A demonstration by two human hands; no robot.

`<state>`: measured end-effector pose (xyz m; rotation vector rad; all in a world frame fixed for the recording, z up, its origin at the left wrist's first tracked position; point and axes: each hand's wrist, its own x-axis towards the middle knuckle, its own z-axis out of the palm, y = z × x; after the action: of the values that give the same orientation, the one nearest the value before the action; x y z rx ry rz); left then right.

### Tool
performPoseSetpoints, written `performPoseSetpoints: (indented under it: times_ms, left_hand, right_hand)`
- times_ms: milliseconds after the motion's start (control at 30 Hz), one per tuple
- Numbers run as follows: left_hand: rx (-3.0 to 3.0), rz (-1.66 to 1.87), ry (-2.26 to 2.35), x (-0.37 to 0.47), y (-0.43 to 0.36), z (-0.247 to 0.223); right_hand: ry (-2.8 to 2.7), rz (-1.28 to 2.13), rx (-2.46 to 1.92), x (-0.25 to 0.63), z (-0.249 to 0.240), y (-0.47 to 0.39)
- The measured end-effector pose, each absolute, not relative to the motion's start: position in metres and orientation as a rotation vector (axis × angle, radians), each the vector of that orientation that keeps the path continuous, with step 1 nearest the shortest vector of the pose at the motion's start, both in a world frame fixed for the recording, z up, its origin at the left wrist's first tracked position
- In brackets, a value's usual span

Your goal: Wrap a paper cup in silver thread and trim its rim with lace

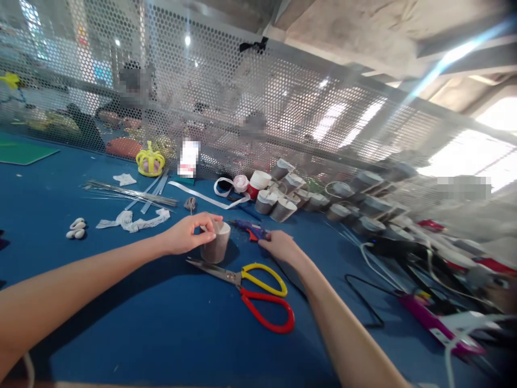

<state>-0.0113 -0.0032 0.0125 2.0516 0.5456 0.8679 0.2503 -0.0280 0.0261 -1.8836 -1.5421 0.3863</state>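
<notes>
My left hand (pixel 194 233) pinches the rim of a small grey cup (pixel 216 249), which stands upright on the blue table. To its right, my right hand (pixel 280 246) is closed on a blue glue gun (pixel 246 227) with an orange-red trigger. The gun lies low over the table, its nozzle pointing left toward the cup. Just in front of the cup lie large scissors (pixel 233 277), one handle loop yellow and the other red, blades slightly apart. A dark cord (pixel 297 285) runs beneath my right forearm.
Wires (pixel 129 193), white lace (pixel 135 220) and a yellow crown (pixel 150 161) lie at the left. Several grey cups (pixel 283 209) cluster behind the glue gun. A purple power strip (pixel 440 326) with cables is at the right. A perforated metal screen (pixel 226 91) borders the back.
</notes>
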Motion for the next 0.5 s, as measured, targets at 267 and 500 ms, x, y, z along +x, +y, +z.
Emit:
performPoseSetpoints:
  times_ms: [267, 500]
  left_hand:
    - [1.996, 0.848, 0.580, -0.014, 0.006, 0.008]
    - [1.819, 0.915, 0.527, -0.012, 0.006, 0.004]
  right_hand:
    - [-1.297, 0.492, -1.794, 0.240, 0.023, -0.034]
    - [-1.301, 0.855, -1.600, 0.206, 0.054, -0.076]
